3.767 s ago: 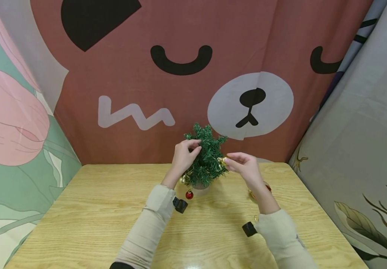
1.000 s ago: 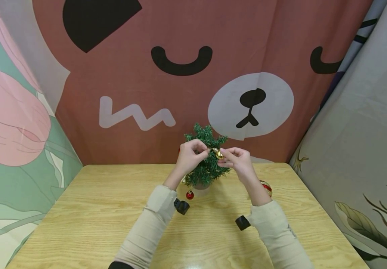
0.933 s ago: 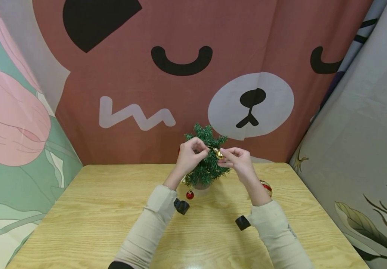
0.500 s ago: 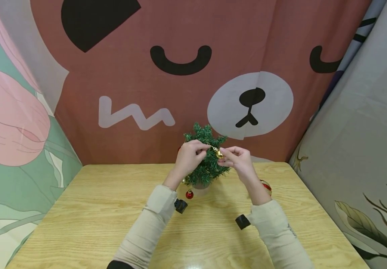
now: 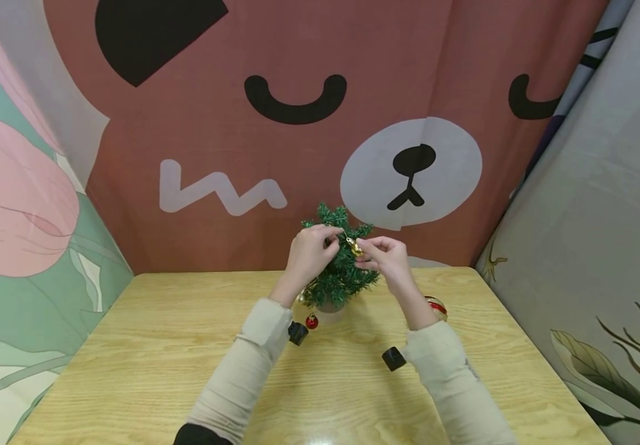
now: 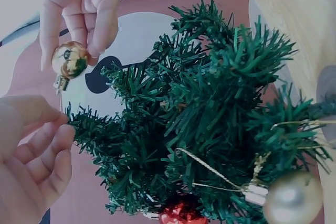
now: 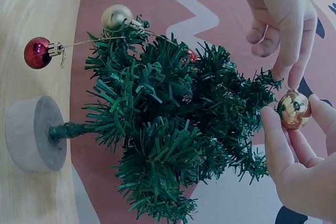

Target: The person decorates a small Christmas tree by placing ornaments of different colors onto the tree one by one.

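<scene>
In front of the upper part of a small artificial Christmas tree, both hands meet at a shiny gold bauble. My right hand pinches the bauble's ball between thumb and fingers, seen closely as the gold bauble in the right wrist view. With thumb and forefinger, my left hand pinches the thin hanging string at its cap, close to a branch tip. Whether the string loops over that branch cannot be told. A red bauble and a matte gold bauble hang low on the tree.
The tree's round grey base stands on the wooden table. A larger red-and-gold ball lies behind the right forearm. Another red bauble hangs among the branches. A printed curtain stands right behind the tree.
The gold bauble has come from the tree's right side to its front. My left hand has left the left branches for its string. Both hands have lately risen slightly.
</scene>
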Tool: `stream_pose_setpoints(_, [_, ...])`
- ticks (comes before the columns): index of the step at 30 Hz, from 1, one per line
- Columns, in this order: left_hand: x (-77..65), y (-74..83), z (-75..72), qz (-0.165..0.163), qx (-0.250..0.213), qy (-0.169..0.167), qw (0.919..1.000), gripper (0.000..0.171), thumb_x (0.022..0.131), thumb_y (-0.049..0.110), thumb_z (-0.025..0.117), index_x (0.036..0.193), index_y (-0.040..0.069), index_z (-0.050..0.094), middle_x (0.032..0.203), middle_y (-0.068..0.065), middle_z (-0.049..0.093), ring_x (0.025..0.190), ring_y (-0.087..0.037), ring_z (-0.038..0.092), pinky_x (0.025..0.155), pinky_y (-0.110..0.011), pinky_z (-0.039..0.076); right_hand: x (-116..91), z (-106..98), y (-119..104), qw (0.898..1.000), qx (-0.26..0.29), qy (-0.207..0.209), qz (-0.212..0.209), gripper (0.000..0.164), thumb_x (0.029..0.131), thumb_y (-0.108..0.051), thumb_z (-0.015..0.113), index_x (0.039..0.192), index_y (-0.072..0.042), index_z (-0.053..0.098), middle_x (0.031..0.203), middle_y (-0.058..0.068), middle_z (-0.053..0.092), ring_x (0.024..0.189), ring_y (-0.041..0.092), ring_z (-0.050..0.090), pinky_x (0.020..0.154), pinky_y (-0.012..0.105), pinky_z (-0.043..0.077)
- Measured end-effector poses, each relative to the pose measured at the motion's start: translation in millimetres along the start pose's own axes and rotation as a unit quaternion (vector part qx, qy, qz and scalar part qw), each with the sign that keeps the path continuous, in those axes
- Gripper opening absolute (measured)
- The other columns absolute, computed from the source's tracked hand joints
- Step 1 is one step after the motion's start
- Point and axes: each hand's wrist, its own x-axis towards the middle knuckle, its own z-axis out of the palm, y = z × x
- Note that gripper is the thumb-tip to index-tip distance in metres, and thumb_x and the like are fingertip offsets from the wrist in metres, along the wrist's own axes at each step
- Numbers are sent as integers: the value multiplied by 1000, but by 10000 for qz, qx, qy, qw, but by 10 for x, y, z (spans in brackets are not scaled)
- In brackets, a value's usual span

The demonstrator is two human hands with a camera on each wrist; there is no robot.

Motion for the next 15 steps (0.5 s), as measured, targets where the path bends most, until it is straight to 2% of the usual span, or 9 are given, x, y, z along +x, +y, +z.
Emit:
stream_pose_setpoints(2, [19,2,-1,-38,105,-14,9999,20,83,6,58,99,8,70,76,-1,62,41,-8,36,39,-19,27,29,-3,32,10000,-11,-23,-50,16,83,-12,64,86,4,61,74,10,60,61,21,62,64,38,52])
stream_pose_setpoints(3, [28,5,-4,-62,153,-36,9999,20,82,6,57,98,8,70,75,-1,62,41,-8,35,38,-19,27,243,-166,354,9998,82,-120,-117,17,83,-13,65,87,4,62,75,11,61,61,21,62,63,37,52])
stream_pose_setpoints(7, [56,27,-30,-232,340,-206,9989,20,82,7,57,97,9,70,73,0,61,44,-8,39,38,-19,28,334,-199,459,9998,-145,-84,-82,25,83,-14,65,92,9,61,81,17,61,65,25,62,65,41,51])
stream_pose_setpoints(9, [67,38,-43,-302,374,-282,9984,20,82,7,57,97,9,70,72,0,60,45,-8,40,38,-20,28,340,-184,436,9997,-236,-29,-5,23,82,-14,65,91,7,62,78,13,61,63,22,62,64,40,52])
stream_pose_setpoints(10, [71,42,-49,-326,385,-296,9983,20,82,7,57,96,9,70,71,0,59,45,-8,40,38,-20,29,139,-10,113,9992,-380,90,94,23,83,-13,64,91,8,61,77,13,60,62,22,62,65,41,51])
stream_pose_setpoints(15, [80,29,-49,-376,455,-189,9981,19,80,6,58,95,9,70,69,0,58,44,-9,39,38,-20,29,86,69,-30,9993,-338,77,162,16,83,-11,64,87,4,61,74,6,60,59,17,60,64,38,52])
